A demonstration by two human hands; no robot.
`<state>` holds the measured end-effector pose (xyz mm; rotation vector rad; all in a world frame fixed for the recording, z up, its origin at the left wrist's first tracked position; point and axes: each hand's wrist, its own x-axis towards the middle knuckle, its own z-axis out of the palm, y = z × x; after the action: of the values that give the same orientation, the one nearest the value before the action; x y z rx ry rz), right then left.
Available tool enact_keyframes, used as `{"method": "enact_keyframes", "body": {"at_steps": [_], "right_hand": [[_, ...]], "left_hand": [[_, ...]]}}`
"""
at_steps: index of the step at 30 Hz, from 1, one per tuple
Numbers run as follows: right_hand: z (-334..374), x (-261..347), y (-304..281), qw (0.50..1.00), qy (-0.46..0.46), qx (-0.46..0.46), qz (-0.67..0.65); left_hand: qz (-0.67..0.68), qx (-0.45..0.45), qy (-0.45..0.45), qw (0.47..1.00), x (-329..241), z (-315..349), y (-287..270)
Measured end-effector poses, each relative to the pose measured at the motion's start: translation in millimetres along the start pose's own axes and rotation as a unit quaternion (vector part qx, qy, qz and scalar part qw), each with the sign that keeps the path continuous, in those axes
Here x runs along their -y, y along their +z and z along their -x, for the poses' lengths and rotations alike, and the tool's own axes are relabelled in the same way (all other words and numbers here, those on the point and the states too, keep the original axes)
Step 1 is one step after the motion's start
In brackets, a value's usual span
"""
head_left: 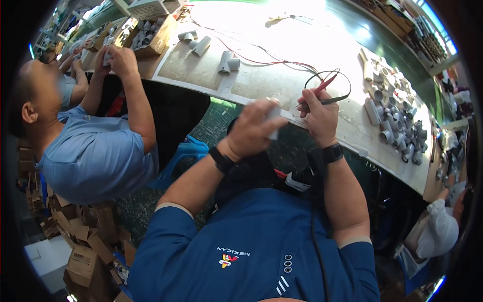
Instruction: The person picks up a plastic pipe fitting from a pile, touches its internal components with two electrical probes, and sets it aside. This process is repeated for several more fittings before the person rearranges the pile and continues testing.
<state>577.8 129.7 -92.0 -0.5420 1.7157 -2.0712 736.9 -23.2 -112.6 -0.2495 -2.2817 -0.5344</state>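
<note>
1. Toward the left end of the long, pale-topped workbench point(261, 86), at its near edge, a co-worker in a light-blue shirt point(95, 161) grips a small grey object point(107, 57) in both hands.
2. Open brown cardboard boxes point(83, 264) are heaped on the floor, well back from the bench's near edge.
3. On the bench's left end stands an open brown cardboard carton point(160, 43) filled with grey fittings point(146, 35).
4. A bright-blue plastic stool point(183, 157) stands just off the bench's near edge, beside the co-worker.
5. Grey T-shaped plastic pipe fittings point(225, 61) lie on the bench top, left of its middle.
6. The wearer's left hand point(251, 126), at the bench's near edge, curls around a small pale-grey piece point(274, 121); blur hides its exact shape.
7. The right hand point(320, 116), over the same edge, is closed narrowly on a red pen-shaped probe point(326, 83) and a black pen-shaped probe point(336, 99), tips pointing left, apart from the piece.
8. Thin red and black wires point(261, 61) run across the bench top.
9. Many grey pipe fittings point(397, 121) crowd the bench's right part.
</note>
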Motion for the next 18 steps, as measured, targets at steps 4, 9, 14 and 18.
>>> {"method": "enact_keyframes", "body": {"at_steps": [4,9,14,18], "right_hand": [[5,8,-27,1.0,-0.009,-0.019,0.012],[14,10,-55,0.999,0.026,-0.044,0.007],[18,14,-78,0.998,0.022,-0.007,0.057],[30,9,-93,0.993,-0.04,-0.003,0.111]], "left_hand": [[-0.216,0.117,-0.055,0.968,73,-26,-34],[-0.24,0.147,-0.102,0.954,149,-38,-56],[-0.373,0.249,-0.24,0.861,163,-79,-47],[-0.279,0.247,-0.132,0.919,124,-138,-8]]}}
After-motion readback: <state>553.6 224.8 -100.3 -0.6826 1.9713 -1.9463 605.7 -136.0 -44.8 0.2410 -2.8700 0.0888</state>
